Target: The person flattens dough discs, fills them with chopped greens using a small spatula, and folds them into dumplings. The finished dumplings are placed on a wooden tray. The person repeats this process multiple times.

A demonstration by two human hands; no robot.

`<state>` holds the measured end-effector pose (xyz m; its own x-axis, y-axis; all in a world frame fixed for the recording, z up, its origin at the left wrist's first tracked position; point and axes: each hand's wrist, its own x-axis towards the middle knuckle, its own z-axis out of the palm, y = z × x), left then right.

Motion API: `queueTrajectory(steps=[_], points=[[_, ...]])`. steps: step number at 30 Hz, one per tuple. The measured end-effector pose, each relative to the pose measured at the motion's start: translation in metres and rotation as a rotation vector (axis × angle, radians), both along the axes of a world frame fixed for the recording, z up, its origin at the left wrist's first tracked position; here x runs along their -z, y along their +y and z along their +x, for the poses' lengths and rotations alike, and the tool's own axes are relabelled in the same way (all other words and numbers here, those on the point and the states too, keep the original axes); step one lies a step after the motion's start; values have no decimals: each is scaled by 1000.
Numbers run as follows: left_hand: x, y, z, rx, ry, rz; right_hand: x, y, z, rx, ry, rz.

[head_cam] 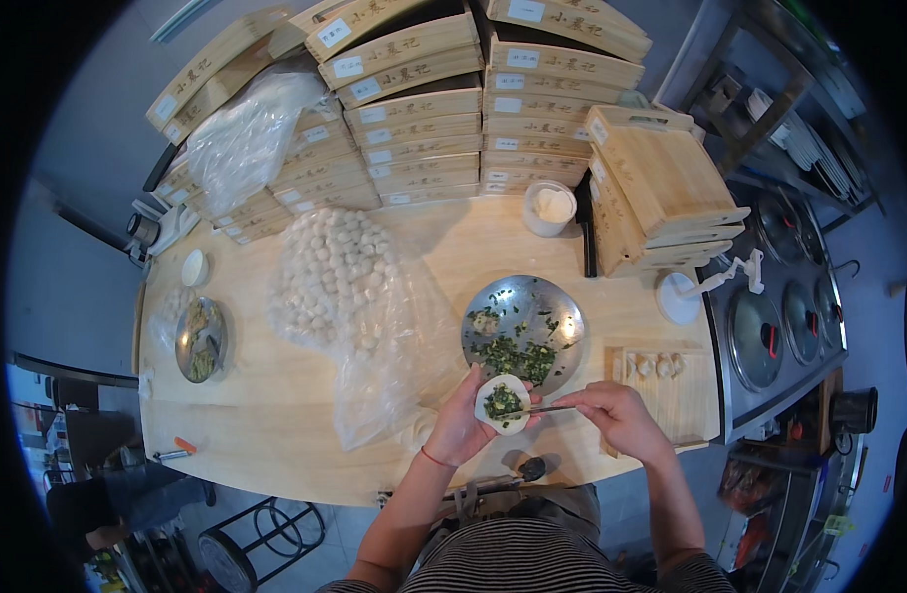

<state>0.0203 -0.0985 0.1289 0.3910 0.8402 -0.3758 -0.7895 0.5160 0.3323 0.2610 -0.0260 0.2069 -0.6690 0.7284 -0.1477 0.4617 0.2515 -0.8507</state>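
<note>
A round dough wrapper (484, 410) rests in my left hand (457, 426), cupped on the palm and fingers. Chopped green filling (502, 401) lies in a mound at its middle. My right hand (620, 416) grips a thin filling spatula (553, 408), whose far end touches the filling. Just beyond my hands sits a steel bowl (524, 293) with chopped greens and a small pale lump inside. To the right, a wooden tray (664, 404) holds several shaped dumplings (657, 364) in a row at its far end.
A clear plastic bag of small dough balls (334, 270) lies left of the bowl. Stacked wooden boxes (423, 118) line the back. A tub of white powder (550, 209) stands near a black-handled cleaver (588, 237). Lidded cooking pots (753, 337) are at right; a steel dish (201, 339) is far left.
</note>
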Motion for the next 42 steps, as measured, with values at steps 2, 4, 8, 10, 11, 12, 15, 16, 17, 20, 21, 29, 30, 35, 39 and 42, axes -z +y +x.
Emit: queueTrajectory(steps=[2, 4, 8, 10, 11, 12, 15, 16, 17, 20, 21, 29, 30, 35, 39, 42], points=[[1, -1, 0, -53, -22, 1, 1, -4, -1, 26, 82, -59], [4, -1, 0, -74, -19, -9, 1, -7, 1, 56, 45, -47], [6, 1, -1, -95, -4, -20, 12, -12, 7, 281, 225, -9], [5, 1, -3, -126, 1, -39, 28, -13, 11, 286, 69, 236], [5, 1, -3, -136, 2, -52, 38, -14, 14, 297, -25, 361], [4, 1, -4, -140, -2, -61, 51, -17, 14, 229, -114, 470], [0, 1, -4, -142, -47, -41, 97, -31, 6, 81, -340, 700], [-1, 1, -4, -147, -57, -46, 108, -36, 3, 62, -359, 714], [-2, 1, -5, -153, -90, -39, 116, -39, 0, 42, -376, 726], [-5, 0, -6, -147, -151, -38, 113, -42, -9, 122, -420, 714], [-6, -1, -6, -139, -188, -30, 104, -41, -14, 178, -400, 738], [-18, -8, -1, -99, -224, 2, 15, -38, -39, -15, 137, 629], [-22, -8, 1, -108, -199, -13, 11, -37, -42, -67, 141, 650], [-48, -25, 8, -134, 31, 161, 8, -38, -52, 51, 291, 491], [-61, -27, 10, -74, 519, 416, -2, -43, -56, 203, 362, 237], [-65, -28, 11, -71, 599, 477, -10, -43, -61, 255, 356, 196]])
